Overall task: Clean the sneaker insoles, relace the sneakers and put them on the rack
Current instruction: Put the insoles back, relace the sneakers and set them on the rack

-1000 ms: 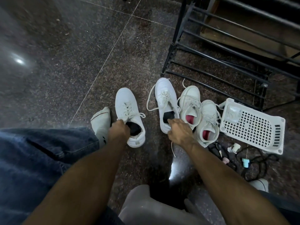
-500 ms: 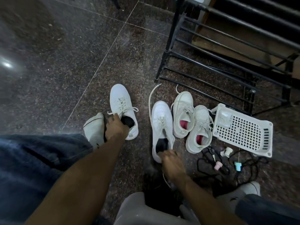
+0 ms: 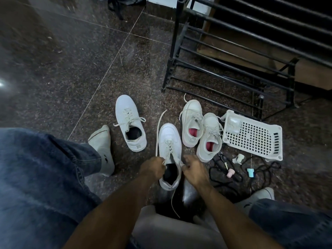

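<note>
A white sneaker with a dark insole (image 3: 169, 141) stands on the floor right in front of me, its laces loose. My left hand (image 3: 152, 170) pinches the lace at the left side of its opening, and my right hand (image 3: 195, 170) grips the lace at the right side. A long lace end (image 3: 159, 129) trails up to the left, another hangs down toward me. Its white partner (image 3: 129, 121) lies apart to the upper left. Two off-white sneakers with pink insoles (image 3: 191, 123) (image 3: 209, 139) sit together to the right. The black shoe rack (image 3: 224, 56) stands behind them.
A white perforated plastic basket (image 3: 255, 139) lies beside the pink-lined pair. Black cords, a pink cap (image 3: 229, 172) and a blue piece (image 3: 251, 172) litter the floor to the right. My socked feet (image 3: 103, 150) rest on the dark granite floor, and I sit on a grey stool (image 3: 172, 232).
My right hand dragged the near sneaker toward me. My left hand left the far-left sneaker and came over to the near one. Both hands now hold its laces.
</note>
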`<state>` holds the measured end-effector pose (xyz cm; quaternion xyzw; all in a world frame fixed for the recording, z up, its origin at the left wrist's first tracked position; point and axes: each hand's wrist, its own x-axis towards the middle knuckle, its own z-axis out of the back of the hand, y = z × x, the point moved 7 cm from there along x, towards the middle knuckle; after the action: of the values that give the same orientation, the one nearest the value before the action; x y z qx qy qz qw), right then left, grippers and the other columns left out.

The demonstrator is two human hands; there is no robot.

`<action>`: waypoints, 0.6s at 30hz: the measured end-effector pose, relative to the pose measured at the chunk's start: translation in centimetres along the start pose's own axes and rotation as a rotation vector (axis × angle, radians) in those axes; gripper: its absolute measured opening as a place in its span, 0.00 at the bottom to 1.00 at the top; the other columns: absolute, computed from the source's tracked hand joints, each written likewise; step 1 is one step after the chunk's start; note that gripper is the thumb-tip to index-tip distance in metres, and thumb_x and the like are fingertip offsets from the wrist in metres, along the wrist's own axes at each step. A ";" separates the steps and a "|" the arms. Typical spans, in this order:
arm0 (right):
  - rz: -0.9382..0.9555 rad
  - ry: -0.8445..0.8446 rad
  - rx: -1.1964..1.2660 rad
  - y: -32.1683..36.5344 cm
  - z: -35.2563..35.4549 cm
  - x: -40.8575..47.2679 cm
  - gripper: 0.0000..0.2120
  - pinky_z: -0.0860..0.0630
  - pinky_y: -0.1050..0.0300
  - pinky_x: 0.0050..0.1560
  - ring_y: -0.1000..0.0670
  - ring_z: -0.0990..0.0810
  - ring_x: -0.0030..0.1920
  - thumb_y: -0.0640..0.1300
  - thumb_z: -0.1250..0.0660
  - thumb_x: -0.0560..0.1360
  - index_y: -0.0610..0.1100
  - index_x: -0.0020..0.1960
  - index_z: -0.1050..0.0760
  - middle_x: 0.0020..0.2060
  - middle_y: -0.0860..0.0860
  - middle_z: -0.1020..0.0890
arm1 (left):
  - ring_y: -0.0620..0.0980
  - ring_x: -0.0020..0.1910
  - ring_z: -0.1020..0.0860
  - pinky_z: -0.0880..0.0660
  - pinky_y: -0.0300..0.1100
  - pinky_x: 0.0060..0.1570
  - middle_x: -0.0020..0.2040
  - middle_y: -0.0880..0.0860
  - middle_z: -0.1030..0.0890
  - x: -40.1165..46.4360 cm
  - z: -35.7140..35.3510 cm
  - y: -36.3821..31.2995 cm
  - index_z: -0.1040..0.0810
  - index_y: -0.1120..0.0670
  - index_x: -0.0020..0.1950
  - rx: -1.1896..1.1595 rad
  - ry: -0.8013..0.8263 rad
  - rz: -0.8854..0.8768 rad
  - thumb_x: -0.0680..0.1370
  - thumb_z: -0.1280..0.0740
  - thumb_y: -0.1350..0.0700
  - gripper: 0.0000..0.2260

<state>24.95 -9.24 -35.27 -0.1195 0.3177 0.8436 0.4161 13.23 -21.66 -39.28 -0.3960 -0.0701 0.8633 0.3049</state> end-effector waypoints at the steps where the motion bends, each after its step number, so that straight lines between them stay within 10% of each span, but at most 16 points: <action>1: 0.004 0.039 -0.004 0.0 -0.1 0.4 0.19 0.25 0.52 0.54 0.43 0.22 0.58 0.45 0.35 0.75 0.50 0.65 0.27 0.60 0.49 0.23 | 0.59 0.61 0.24 0.25 0.50 0.57 0.63 0.56 0.23 0.1 0.2 0.0 0.24 0.51 0.63 0.009 -0.016 0.026 0.78 0.39 0.52 0.15; 18: -0.110 0.176 -0.258 -3.8 3.5 2.6 0.06 0.27 0.56 0.44 0.45 0.20 0.47 0.49 0.36 0.69 0.48 0.42 0.24 0.45 0.50 0.18 | 0.58 0.65 0.26 0.37 0.54 0.69 0.64 0.56 0.24 -1.6 4.8 5.6 0.26 0.53 0.62 0.004 -0.148 0.401 0.78 0.39 0.46 0.17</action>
<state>26.47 -3.67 -35.39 -0.2625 0.2350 0.8397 0.4133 7.90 -26.55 -37.04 -0.3368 -0.0103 0.9336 0.1220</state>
